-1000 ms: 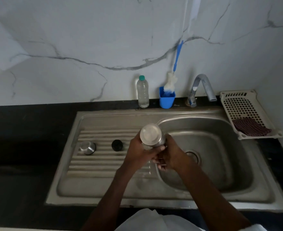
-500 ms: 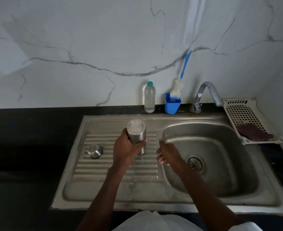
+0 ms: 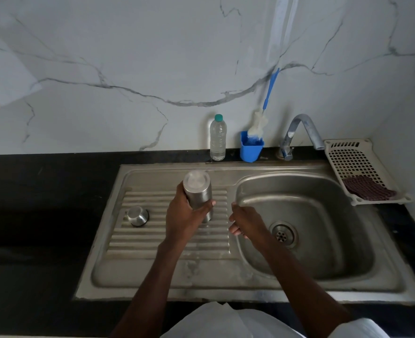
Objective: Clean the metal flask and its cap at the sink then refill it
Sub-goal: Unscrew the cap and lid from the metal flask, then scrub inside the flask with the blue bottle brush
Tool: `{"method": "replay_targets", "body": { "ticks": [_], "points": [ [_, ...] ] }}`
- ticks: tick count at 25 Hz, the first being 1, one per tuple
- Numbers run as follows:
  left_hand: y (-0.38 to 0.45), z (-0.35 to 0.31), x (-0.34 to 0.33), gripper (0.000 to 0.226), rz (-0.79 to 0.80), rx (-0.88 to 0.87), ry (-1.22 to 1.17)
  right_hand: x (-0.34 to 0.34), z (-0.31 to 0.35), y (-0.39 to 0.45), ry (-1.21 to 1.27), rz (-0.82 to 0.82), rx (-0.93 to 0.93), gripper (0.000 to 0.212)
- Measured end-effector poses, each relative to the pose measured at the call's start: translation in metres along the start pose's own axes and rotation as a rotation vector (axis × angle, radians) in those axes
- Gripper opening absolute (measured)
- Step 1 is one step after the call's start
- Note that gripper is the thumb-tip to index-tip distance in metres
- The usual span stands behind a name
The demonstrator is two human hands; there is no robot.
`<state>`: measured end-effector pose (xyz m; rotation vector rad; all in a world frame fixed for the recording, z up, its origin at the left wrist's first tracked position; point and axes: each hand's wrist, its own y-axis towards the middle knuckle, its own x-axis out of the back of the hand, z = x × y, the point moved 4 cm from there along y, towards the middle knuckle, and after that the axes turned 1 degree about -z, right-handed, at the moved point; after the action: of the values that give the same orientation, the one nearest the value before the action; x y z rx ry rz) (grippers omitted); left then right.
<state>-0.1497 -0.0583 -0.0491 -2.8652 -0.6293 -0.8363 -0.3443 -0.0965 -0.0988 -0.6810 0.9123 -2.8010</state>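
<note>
L hand [image 3: 184, 222] grips flask [image 3: 197, 191] inverted | labels: unreadable, prob. none

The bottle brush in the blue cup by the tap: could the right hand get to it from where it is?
Probably yes. The right hand holds nothing and hovers at the basin's left rim; the brush stands in the cup behind the sink, handle leaning on the wall, with nothing between. The tap stands clear to the right.

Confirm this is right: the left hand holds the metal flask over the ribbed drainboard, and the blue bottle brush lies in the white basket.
Wrong on the brush. The head view shows the bottle brush standing in the blue cup, not the white basket. The left hand does hold the metal flask over the drainboard.
</note>
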Motion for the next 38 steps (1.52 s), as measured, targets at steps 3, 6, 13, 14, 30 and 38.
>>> {"method": "replay_targets", "body": {
  "ticks": [3, 6, 13, 14, 30, 38],
  "points": [
    [-0.005, -0.002, 0.001, 0.092, -0.018, -0.019, -0.04, 0.002, -0.003, 0.002, -0.028, 0.018, 0.044, 0.045],
    [-0.015, -0.012, 0.013, 0.104, -0.181, -0.091, -0.059, 0.011, -0.003, 0.001, -0.172, -0.041, 0.125, 0.037],
    [-0.04, -0.127, 0.011, 0.017, -0.457, -0.713, -0.159, 0.082, 0.044, -0.019, -0.31, -0.559, 0.625, 0.014],
    [-0.031, -0.132, -0.01, 0.02, -0.384, -0.719, -0.146, 0.095, 0.054, -0.019, -0.358, -0.621, 0.708, 0.021],
    [0.084, 0.036, -0.218, 0.102, 0.528, -0.023, 0.659, 0.167, 0.226, 0.112, -1.929, -0.837, 1.381, 0.043],
    [0.088, 0.031, -0.214, 0.098, 0.627, 0.053, 0.626, 0.177, 0.262, 0.117, -2.157, -0.602, 1.222, 0.034]
  ]
}}
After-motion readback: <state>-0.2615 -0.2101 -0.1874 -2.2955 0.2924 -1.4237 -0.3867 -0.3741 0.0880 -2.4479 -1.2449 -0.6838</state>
